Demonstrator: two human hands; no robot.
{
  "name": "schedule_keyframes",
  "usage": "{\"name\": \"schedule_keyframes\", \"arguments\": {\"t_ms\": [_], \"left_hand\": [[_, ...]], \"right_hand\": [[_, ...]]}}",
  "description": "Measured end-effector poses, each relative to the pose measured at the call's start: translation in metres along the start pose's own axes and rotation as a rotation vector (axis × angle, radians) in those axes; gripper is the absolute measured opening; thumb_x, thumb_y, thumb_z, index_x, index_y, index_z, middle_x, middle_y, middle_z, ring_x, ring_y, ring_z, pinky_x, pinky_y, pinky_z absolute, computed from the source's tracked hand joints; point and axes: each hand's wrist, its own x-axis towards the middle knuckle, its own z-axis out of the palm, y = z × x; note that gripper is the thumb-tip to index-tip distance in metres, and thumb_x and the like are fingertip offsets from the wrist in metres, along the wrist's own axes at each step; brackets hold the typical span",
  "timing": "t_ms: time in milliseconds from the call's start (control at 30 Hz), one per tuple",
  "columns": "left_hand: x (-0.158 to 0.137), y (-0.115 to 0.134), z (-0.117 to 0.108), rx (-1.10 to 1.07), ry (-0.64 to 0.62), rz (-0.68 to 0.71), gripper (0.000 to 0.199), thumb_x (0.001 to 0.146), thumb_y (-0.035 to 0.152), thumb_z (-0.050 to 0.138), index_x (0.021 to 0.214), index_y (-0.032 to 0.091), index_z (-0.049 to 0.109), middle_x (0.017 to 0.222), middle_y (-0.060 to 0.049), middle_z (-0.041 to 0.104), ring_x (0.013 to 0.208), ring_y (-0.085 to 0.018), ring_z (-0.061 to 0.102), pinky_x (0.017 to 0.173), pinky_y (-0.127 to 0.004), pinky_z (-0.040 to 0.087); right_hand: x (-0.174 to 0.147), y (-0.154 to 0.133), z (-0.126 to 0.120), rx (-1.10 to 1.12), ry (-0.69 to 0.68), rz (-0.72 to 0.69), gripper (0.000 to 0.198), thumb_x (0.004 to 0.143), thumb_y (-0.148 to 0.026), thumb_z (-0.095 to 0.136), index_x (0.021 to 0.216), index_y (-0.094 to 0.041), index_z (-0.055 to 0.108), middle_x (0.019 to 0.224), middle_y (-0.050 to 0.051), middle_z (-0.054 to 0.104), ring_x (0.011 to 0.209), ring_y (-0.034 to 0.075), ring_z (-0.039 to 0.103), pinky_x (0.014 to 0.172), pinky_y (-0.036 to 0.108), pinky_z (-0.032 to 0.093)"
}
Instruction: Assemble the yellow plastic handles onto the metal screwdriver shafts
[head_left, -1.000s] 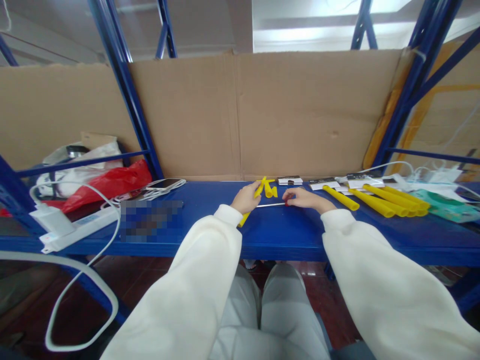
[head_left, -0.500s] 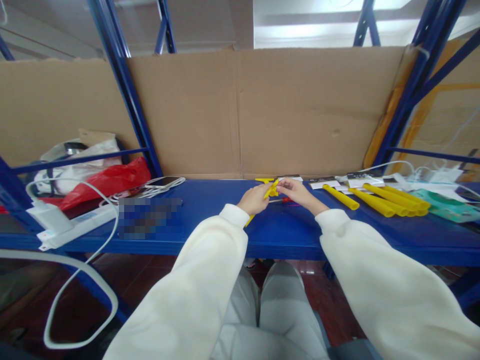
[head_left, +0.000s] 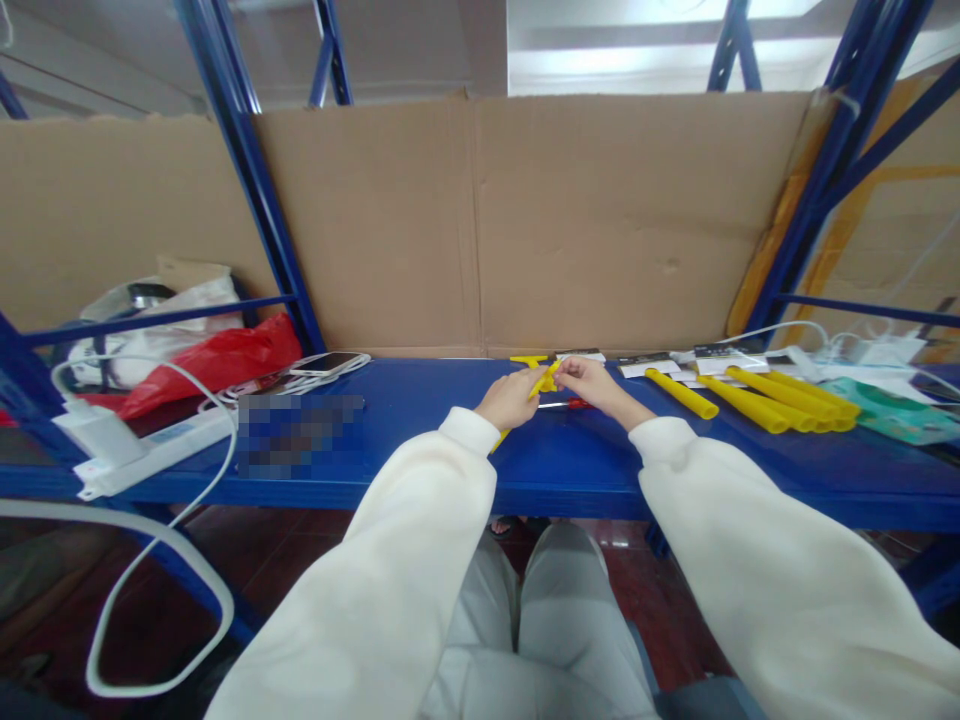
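At the centre of the frame, the yellow piece (head_left: pixel 545 380) is held above the worktop (head_left: pixel 600 465) between the two hands. The left hand (head_left: pixel 514 400) has its fingers closed around the middle of it, so that the piece slants from lower left to upper right. One end pokes out beneath the palm, towards the bottom of the frame; the other emerges past the fingertips, towards the right hand (head_left: pixel 591 381). There the right fingers are bunched narrowly at the upper end, close to it or touching; whether they grip it or some small part cannot be told.

The piece is bright, even yellow, with a slim lower end and a broader, irregular head. Its middle is hidden by the left hand, and the finer shape of the head is too small to read.

Just below the right hand lies a red-handled tool (head_left: pixel 579 404), its thin metal shaft pointing left. Slightly above the hands in the frame rests another yellow part (head_left: pixel 529 359), beside a black-and-white packet (head_left: pixel 581 355). Towards the right of the frame, a single yellow tube (head_left: pixel 681 393) lies near a group of similar tubes (head_left: pixel 787 402), with a green packet (head_left: pixel 892 410) beyond.
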Motion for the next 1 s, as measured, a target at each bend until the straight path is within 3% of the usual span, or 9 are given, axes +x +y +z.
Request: {"name": "schedule_keyframes", "arguments": {"t_ms": [300, 400, 500, 600, 733, 1000], "left_hand": [[0.0, -0.001, -0.001, -0.035, 0.023, -0.055, 0.057, 0.092, 0.016, 0.057, 0.148, 0.022, 0.052, 0.148, -0.009, 0.06, 0.13, -0.025, 0.062, 0.11, -0.036, 0.048], [0.001, -0.004, 0.0, -0.113, 0.078, -0.12, 0.055, 0.09, 0.015, 0.06, 0.145, 0.023, 0.057, 0.143, -0.008, 0.064, 0.13, -0.025, 0.062, 0.11, -0.035, 0.048], [0.002, -0.009, 0.002, -0.21, 0.111, -0.184, 0.052, 0.089, 0.014, 0.061, 0.141, 0.022, 0.061, 0.137, -0.008, 0.068, 0.122, -0.025, 0.067, 0.106, -0.035, 0.051], [0.002, -0.012, 0.004, -0.286, 0.115, -0.208, 0.052, 0.088, 0.012, 0.062, 0.139, 0.022, 0.062, 0.134, -0.007, 0.07, 0.11, -0.023, 0.073, 0.102, -0.034, 0.054], [0.002, -0.012, 0.004, -0.318, 0.135, -0.231, 0.053, 0.088, 0.011, 0.063, 0.139, 0.023, 0.062, 0.135, -0.006, 0.07, 0.105, -0.021, 0.075, 0.1, -0.033, 0.056], [0.001, -0.007, -0.001, -0.332, 0.118, -0.24, 0.055, 0.088, 0.01, 0.062, 0.142, 0.018, 0.058, 0.138, -0.009, 0.068, 0.108, -0.022, 0.074, 0.1, -0.032, 0.055]], "right_hand": [[0.001, -0.002, -0.002, -0.042, 0.018, 0.074, 0.018, 0.072, -0.029, 0.074, 0.067, -0.021, 0.059, 0.062, 0.0, 0.066, 0.062, 0.015, 0.063, 0.07, 0.031, 0.055], [0.003, 0.0, -0.015, -0.145, 0.115, 0.117, 0.012, 0.074, -0.025, 0.069, 0.068, -0.021, 0.059, 0.067, 0.002, 0.069, 0.066, 0.017, 0.065, 0.075, 0.033, 0.056], [0.003, 0.008, -0.038, -0.385, 0.232, 0.21, 0.011, 0.075, -0.023, 0.064, 0.065, -0.021, 0.061, 0.07, 0.004, 0.071, 0.072, 0.02, 0.068, 0.077, 0.033, 0.055], [0.0, 0.021, -0.062, -0.68, 0.186, 0.321, 0.011, 0.074, -0.023, 0.067, 0.063, -0.02, 0.066, 0.067, 0.007, 0.072, 0.076, 0.023, 0.07, 0.075, 0.032, 0.054], [-0.003, 0.036, -0.079, -0.836, 0.09, 0.406, 0.013, 0.073, -0.03, 0.071, 0.069, -0.018, 0.076, 0.067, 0.008, 0.073, 0.079, 0.025, 0.071, 0.072, 0.03, 0.054], [0.007, 0.033, -0.074, -0.963, 0.094, 0.542, 0.015, 0.075, -0.024, 0.067, 0.081, -0.022, 0.081, 0.089, 0.011, 0.078, 0.104, 0.035, 0.07, 0.093, 0.046, 0.053]]}}
